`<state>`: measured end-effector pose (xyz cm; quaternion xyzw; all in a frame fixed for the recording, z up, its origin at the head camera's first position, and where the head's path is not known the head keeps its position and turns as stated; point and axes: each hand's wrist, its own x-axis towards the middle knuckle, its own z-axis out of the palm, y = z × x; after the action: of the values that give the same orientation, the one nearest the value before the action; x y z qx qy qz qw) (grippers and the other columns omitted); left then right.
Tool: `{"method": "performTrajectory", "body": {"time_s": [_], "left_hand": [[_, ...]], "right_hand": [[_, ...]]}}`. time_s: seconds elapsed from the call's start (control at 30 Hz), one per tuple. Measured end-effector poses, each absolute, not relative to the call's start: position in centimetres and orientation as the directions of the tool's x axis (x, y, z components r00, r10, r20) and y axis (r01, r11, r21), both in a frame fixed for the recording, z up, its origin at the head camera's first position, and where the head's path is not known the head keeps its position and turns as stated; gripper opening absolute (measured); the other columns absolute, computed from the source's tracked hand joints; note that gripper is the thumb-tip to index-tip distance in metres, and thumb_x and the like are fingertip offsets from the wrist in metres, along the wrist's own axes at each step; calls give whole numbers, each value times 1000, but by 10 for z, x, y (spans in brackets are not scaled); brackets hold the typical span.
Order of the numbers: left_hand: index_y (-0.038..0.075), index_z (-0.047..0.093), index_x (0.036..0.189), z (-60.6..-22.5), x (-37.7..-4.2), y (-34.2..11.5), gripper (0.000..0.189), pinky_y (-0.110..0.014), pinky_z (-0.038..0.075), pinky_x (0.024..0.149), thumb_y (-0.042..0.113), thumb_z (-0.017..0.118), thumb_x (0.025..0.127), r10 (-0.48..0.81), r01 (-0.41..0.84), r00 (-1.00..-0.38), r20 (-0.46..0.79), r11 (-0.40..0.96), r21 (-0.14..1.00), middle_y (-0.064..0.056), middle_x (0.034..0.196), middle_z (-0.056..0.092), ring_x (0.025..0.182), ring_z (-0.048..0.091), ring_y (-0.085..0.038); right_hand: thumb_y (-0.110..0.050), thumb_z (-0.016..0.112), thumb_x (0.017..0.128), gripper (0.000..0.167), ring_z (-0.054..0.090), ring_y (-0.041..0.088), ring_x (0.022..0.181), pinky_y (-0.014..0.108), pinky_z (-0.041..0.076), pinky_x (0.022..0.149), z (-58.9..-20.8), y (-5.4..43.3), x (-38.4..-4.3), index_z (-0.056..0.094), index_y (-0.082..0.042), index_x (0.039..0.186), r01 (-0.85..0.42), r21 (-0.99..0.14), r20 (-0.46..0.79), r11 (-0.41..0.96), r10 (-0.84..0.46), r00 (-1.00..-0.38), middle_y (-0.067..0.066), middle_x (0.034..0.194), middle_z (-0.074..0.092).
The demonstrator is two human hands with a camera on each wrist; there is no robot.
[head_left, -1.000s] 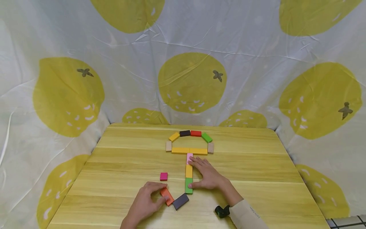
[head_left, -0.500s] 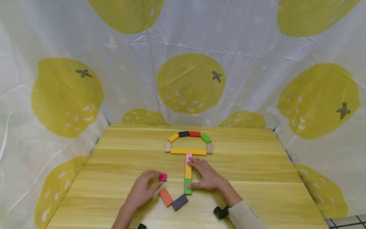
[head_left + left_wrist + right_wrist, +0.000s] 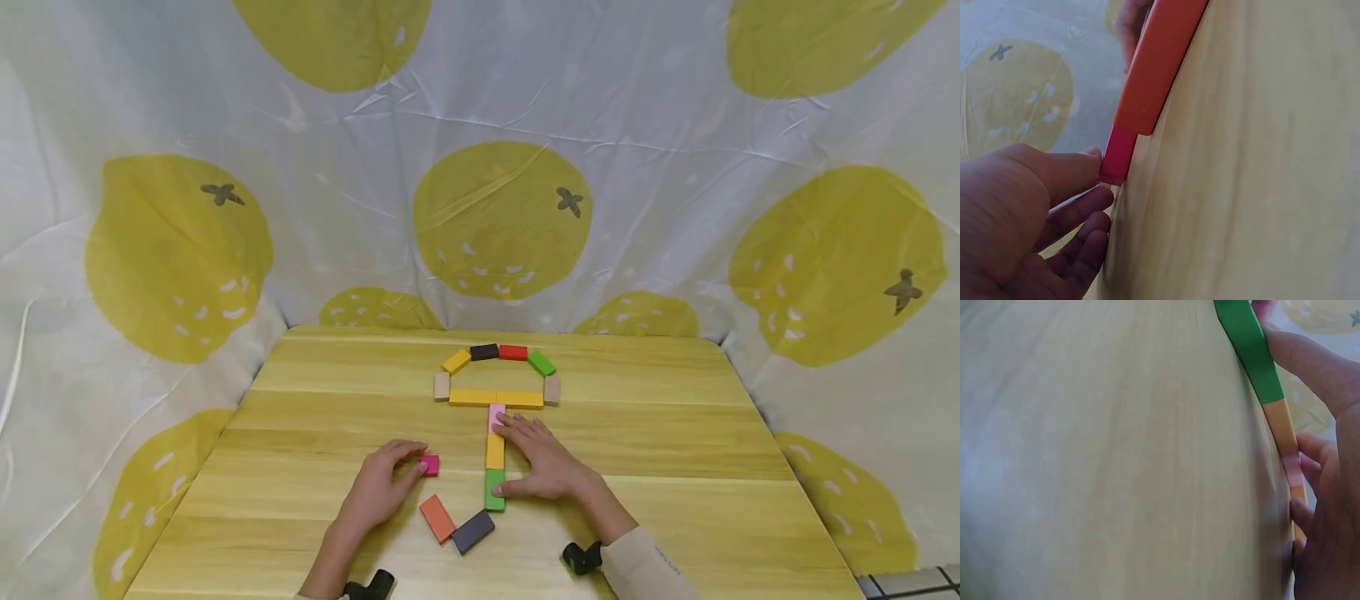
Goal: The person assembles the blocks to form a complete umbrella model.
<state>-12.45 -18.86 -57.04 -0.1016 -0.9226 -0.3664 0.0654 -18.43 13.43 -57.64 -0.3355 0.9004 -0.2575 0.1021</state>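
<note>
In the head view my left hand (image 3: 381, 490) has its thumb and index finger at a small magenta block (image 3: 430, 465) lying on the table. The left wrist view shows the thumb on the block's edge and the index fingertip close by it. My right hand (image 3: 547, 461) rests along a straight row of blocks: its thumb touches the green block (image 3: 495, 497), its fingers the pink block (image 3: 497, 412). A yellow block (image 3: 495, 452) lies between those two. Nearer me, an orange block (image 3: 437, 518) and a dark grey block (image 3: 473, 532) meet at an angle.
Beyond the row, two long yellow blocks (image 3: 472, 397) lie end to end. An arch above them has plain wood, yellow, black (image 3: 484, 352), red (image 3: 513, 352) and green blocks. A lemon-patterned cloth (image 3: 502, 217) hangs behind the wooden table (image 3: 645, 433).
My left hand has left the orange block, moved up to the magenta block, and its thumb now meets that block. The right hand stays on the row.
</note>
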Motion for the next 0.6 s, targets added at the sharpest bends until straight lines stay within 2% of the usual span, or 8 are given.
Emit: {"method": "performTrajectory", "body": {"time_s": [0.33,0.6], "left_hand": [[21,80,111,-570,-124,-190,19,-49,52,103,21,79,92,142,213,-977,159,702,680,9,109,76,113,69,-22],[28,80,108,-571,-122,-196,16,-47,53,102,25,79,92,207,252,-967,148,692,676,18,107,74,112,68,-17]], "right_hand": [[-76,67,82,104,14,29,161,53,8,131,-577,135,-185,30,-25,164,-552,-531,-15,642,-659,-752,-5,173,20],[-76,67,82,104,13,28,161,52,8,131,-577,134,-185,29,-25,164,-552,-525,-17,648,-656,-754,-5,173,20]]}}
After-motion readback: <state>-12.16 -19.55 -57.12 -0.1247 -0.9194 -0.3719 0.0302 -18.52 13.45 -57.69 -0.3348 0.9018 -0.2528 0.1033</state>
